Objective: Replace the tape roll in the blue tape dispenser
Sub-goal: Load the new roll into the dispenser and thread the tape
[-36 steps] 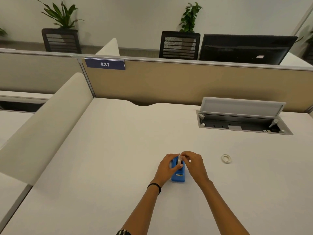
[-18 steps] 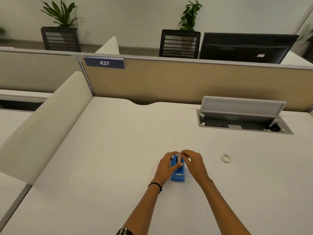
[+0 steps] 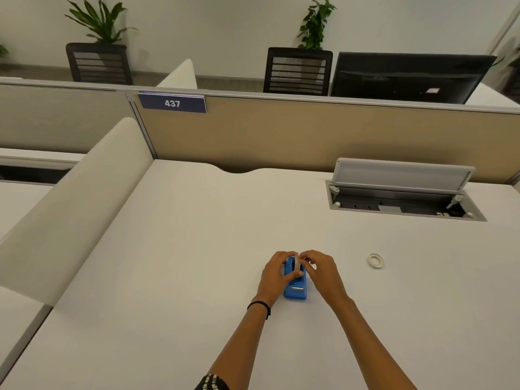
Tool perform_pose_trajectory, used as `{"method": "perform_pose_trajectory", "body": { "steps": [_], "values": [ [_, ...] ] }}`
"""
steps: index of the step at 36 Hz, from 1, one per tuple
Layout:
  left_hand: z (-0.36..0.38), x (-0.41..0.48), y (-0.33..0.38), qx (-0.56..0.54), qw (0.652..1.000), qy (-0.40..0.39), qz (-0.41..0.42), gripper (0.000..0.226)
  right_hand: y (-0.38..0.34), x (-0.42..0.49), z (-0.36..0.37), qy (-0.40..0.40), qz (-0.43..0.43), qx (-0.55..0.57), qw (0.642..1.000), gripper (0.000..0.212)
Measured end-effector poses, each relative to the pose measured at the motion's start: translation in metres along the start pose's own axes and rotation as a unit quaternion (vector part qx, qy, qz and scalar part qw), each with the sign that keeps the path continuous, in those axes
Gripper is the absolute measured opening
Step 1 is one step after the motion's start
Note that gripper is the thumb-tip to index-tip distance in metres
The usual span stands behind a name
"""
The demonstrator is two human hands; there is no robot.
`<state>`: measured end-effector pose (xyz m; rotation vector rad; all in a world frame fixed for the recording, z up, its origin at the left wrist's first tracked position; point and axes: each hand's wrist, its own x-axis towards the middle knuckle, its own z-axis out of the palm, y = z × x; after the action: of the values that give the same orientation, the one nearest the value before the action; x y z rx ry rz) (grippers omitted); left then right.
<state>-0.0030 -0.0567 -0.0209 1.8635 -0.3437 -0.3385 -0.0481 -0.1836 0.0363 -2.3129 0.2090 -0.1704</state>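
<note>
Between both hands, blue tape dispenser (image 3: 295,288), left hand (image 3: 275,273) and right hand (image 3: 320,270) grasping it

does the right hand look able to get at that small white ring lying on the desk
Probably yes. The white ring lies alone on bare desk to the right of the right hand, with nothing between them. That hand is busy at the blue dispenser, though, so it would have to let go first.
</note>
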Motion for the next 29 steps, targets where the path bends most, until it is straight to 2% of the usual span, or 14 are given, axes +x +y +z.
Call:
{"method": "perform_pose_trajectory", "body": {
  "steps": [13, 18, 23, 29],
  "values": [
    [-0.002, -0.004, -0.004, 0.020, 0.999, -0.024, 0.031, 0.048, 0.004, -0.018, 0.010, 0.024, -0.037, -0.026, 0.999, 0.008],
    [-0.008, -0.008, -0.007, -0.003, 0.998, -0.057, 0.020, 0.057, 0.003, -0.024, 0.010, 0.017, -0.033, -0.010, 0.999, 0.009],
    [-0.017, -0.013, -0.009, -0.022, 0.996, -0.089, -0.004, 0.045, 0.004, -0.032, 0.014, 0.019, -0.036, -0.016, 0.999, 0.007],
    [-0.016, -0.013, -0.006, -0.025, 0.997, -0.060, -0.031, 0.035, 0.006, -0.036, 0.017, 0.013, -0.029, -0.026, 0.999, 0.009]
  ]
}}
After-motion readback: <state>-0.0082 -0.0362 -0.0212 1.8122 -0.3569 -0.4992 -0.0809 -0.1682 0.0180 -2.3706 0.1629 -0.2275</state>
